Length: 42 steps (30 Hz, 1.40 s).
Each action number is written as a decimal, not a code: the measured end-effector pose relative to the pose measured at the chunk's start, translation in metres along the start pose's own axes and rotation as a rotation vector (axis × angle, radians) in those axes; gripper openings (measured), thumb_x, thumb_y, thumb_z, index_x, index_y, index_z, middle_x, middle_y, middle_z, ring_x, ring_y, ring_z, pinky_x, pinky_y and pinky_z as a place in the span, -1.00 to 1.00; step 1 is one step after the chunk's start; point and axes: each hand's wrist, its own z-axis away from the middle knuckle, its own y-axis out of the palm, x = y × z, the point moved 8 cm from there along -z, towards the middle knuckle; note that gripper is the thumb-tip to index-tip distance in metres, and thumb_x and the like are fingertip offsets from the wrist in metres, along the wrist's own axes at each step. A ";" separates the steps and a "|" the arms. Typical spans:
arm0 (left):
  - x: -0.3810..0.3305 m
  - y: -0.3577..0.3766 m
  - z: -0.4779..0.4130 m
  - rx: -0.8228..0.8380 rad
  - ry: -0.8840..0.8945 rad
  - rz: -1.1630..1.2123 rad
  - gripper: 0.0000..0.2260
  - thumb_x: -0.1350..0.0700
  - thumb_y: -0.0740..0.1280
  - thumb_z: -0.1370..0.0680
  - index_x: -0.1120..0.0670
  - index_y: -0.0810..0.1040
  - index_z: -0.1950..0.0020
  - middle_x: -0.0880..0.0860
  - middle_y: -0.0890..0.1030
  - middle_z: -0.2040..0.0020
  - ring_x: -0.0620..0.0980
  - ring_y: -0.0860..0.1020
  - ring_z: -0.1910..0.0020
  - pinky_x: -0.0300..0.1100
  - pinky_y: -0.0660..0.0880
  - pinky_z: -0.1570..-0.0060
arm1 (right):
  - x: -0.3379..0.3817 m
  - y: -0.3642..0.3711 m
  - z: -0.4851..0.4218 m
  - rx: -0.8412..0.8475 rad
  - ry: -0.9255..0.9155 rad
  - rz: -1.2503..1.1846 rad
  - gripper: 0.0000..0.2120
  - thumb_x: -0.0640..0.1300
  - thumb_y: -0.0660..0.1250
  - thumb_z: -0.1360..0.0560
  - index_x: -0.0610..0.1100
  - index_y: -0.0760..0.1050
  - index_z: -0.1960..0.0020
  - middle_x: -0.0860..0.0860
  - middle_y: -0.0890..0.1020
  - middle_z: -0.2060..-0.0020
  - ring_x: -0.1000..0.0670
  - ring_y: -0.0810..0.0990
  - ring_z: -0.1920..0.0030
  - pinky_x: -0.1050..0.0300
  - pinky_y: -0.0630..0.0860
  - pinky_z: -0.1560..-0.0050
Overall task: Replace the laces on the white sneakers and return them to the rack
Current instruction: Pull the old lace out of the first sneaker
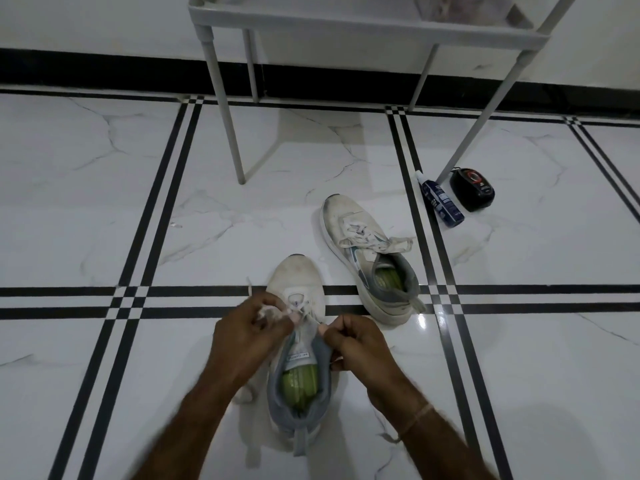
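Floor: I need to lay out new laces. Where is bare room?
Bare: the tiles left of the near sneaker and rack leg, and those right of the far sneaker, this side of the blue bottle. Crowded: between the sneakers, and where the left hand and right hand work the near one's lace.

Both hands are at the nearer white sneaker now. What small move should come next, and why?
Probably draw the white lace free of the next eyelets: the left hand grips it over the nearer white sneaker, while the right hand pinches the tongue, steadying it.
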 end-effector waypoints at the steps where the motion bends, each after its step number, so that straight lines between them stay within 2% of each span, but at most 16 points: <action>1: 0.001 0.000 0.001 -0.015 0.051 -0.126 -0.92 0.07 0.49 -0.52 -0.04 0.64 0.17 -0.12 0.69 0.21 -0.13 0.64 0.17 -0.22 0.56 0.13 | 0.001 -0.001 0.001 -0.001 -0.004 0.002 -0.73 -0.06 0.43 -0.57 -0.15 0.51 0.25 -0.20 0.68 0.16 -0.12 0.67 0.16 -0.04 0.68 0.17; 4: 0.024 -0.034 -0.002 -0.278 -0.138 0.153 -0.97 0.11 0.43 -0.56 -0.01 0.65 0.07 0.06 0.68 0.00 0.20 0.60 -0.15 -0.05 0.52 -0.09 | 0.014 -0.003 0.007 0.015 -0.068 0.027 -0.89 -0.12 0.43 -0.57 -0.14 0.54 0.06 -0.15 0.68 0.20 -0.05 0.67 0.20 0.09 0.65 0.27; 5: 0.027 -0.045 -0.001 -0.344 -0.205 0.110 -0.91 0.01 0.44 -0.56 -0.03 0.63 -0.03 0.10 0.62 -0.14 0.23 0.52 -0.26 0.00 0.46 -0.20 | 0.021 -0.002 0.009 0.038 -0.117 0.063 -0.92 -0.16 0.41 -0.58 -0.07 0.53 -0.04 -0.12 0.67 0.24 -0.03 0.66 0.24 0.15 0.62 0.29; 7: 0.021 -0.056 0.002 -0.331 -0.190 -0.298 -0.69 -0.25 0.47 -0.45 -0.16 0.58 -0.11 0.03 0.47 -0.33 0.15 0.39 -0.35 0.09 0.32 -0.32 | 0.035 0.003 0.012 0.110 -0.225 0.184 -0.75 -0.22 0.36 -0.58 0.05 0.50 -0.19 -0.13 0.63 0.29 -0.05 0.65 0.33 0.21 0.58 0.33; 10: -0.001 -0.029 0.004 -0.063 0.062 -0.461 -0.61 -0.38 0.52 -0.30 -0.14 0.60 0.11 -0.17 0.57 -0.08 -0.11 0.47 -0.13 0.01 0.36 -0.19 | 0.045 0.013 0.008 0.199 -0.288 0.294 -0.66 -0.27 0.30 -0.59 0.11 0.54 -0.22 -0.08 0.57 0.22 0.05 0.62 0.40 0.21 0.57 0.40; 13: -0.001 -0.001 0.013 0.260 0.064 -0.396 -0.71 -0.14 0.62 -0.32 -0.02 0.62 0.18 -0.10 0.65 0.24 -0.21 0.55 0.25 -0.24 0.48 0.15 | 0.053 0.021 0.002 0.202 -0.359 0.446 -0.71 -0.25 0.33 -0.53 0.07 0.60 -0.14 -0.01 0.61 0.16 0.11 0.61 0.38 0.09 0.61 0.36; 16: -0.007 -0.003 0.012 0.246 0.115 -0.380 -0.91 0.04 0.58 -0.42 -0.01 0.70 0.20 -0.09 0.69 0.27 -0.17 0.62 0.31 -0.29 0.54 0.23 | 0.064 0.030 -0.007 0.128 -0.449 0.715 -0.86 -0.11 0.43 -0.50 0.01 0.63 -0.06 -0.03 0.62 0.06 -0.02 0.61 0.08 0.01 0.57 0.02; 20: 0.003 -0.004 0.013 0.223 0.021 -0.165 -0.90 0.18 0.47 -0.54 0.09 0.72 0.17 0.06 0.70 0.28 -0.11 0.63 0.31 -0.30 0.56 0.26 | 0.064 0.042 -0.019 0.038 -0.430 0.952 -0.92 -0.09 0.42 -0.54 -0.08 0.59 0.00 -0.05 0.45 -0.12 -0.13 0.61 0.04 0.11 0.48 0.11; 22: 0.007 -0.002 0.016 0.246 -0.025 -0.106 -0.90 0.18 0.44 -0.57 0.12 0.73 0.13 0.10 0.72 0.23 -0.01 0.67 0.23 -0.21 0.60 0.19 | 0.061 0.046 -0.018 0.027 -0.435 0.995 -0.90 -0.10 0.41 -0.54 -0.09 0.57 -0.04 -0.03 0.41 -0.15 -0.13 0.61 0.06 0.12 0.46 0.12; 26: 0.016 -0.004 0.016 0.299 -0.100 -0.022 -0.88 0.21 0.42 -0.58 0.18 0.71 0.12 0.16 0.71 0.21 0.02 0.66 0.21 -0.16 0.58 0.18 | 0.055 0.038 -0.017 0.002 -0.452 0.746 -0.93 -0.13 0.47 -0.50 -0.06 0.60 0.13 0.03 0.50 0.00 0.00 0.58 0.08 0.17 0.53 0.08; 30: 0.023 -0.003 0.018 0.281 -0.171 0.048 -0.89 0.24 0.41 -0.57 0.22 0.70 0.12 0.22 0.71 0.17 0.04 0.65 0.20 -0.14 0.59 0.15 | 0.034 0.019 -0.017 0.143 -0.150 -0.098 -0.85 -0.23 0.30 -0.64 -0.16 0.46 0.11 0.01 0.71 0.04 0.03 0.55 0.19 0.20 0.44 0.26; 33: 0.024 -0.002 0.018 0.284 -0.183 0.068 -0.89 0.24 0.42 -0.56 0.23 0.69 0.13 0.27 0.70 0.16 0.07 0.63 0.22 -0.11 0.57 0.16 | 0.038 0.017 -0.013 0.110 -0.280 0.026 -0.87 -0.24 0.28 -0.65 -0.17 0.44 0.08 0.02 0.64 0.25 0.05 0.55 0.22 0.18 0.48 0.20; 36: 0.022 0.001 0.019 0.296 -0.154 0.038 -0.87 0.22 0.41 -0.57 0.25 0.70 0.12 0.32 0.68 0.14 0.10 0.64 0.21 -0.07 0.60 0.14 | 0.051 0.028 -0.012 0.088 -0.510 0.464 -0.90 -0.11 0.45 -0.53 -0.10 0.55 0.09 0.05 0.65 0.25 0.09 0.59 0.23 0.21 0.50 0.18; 39: 0.022 0.003 0.021 0.324 -0.140 0.028 -0.85 0.22 0.40 -0.58 0.28 0.68 0.11 0.35 0.66 0.15 0.10 0.62 0.23 -0.10 0.59 0.16 | 0.057 0.030 -0.017 0.012 -0.549 0.624 -0.91 -0.13 0.49 -0.49 -0.06 0.59 0.16 0.06 0.63 0.24 0.11 0.58 0.23 0.26 0.43 0.18; 40: 0.022 0.003 0.022 0.331 -0.143 0.039 -0.85 0.22 0.40 -0.58 0.29 0.68 0.12 0.38 0.64 0.15 0.11 0.61 0.24 -0.08 0.58 0.16 | 0.054 0.028 -0.017 0.014 -0.516 0.547 -0.90 -0.15 0.47 -0.52 -0.08 0.58 0.16 0.07 0.63 0.23 0.13 0.57 0.23 0.31 0.41 0.18; 42: 0.024 0.001 0.022 0.331 -0.160 0.059 -0.85 0.22 0.41 -0.58 0.30 0.67 0.11 0.39 0.63 0.16 0.12 0.58 0.24 -0.08 0.56 0.16 | 0.042 0.022 -0.019 0.101 -0.239 0.002 -0.86 -0.20 0.35 -0.62 -0.14 0.53 0.13 0.02 0.67 0.20 0.14 0.57 0.28 0.30 0.40 0.25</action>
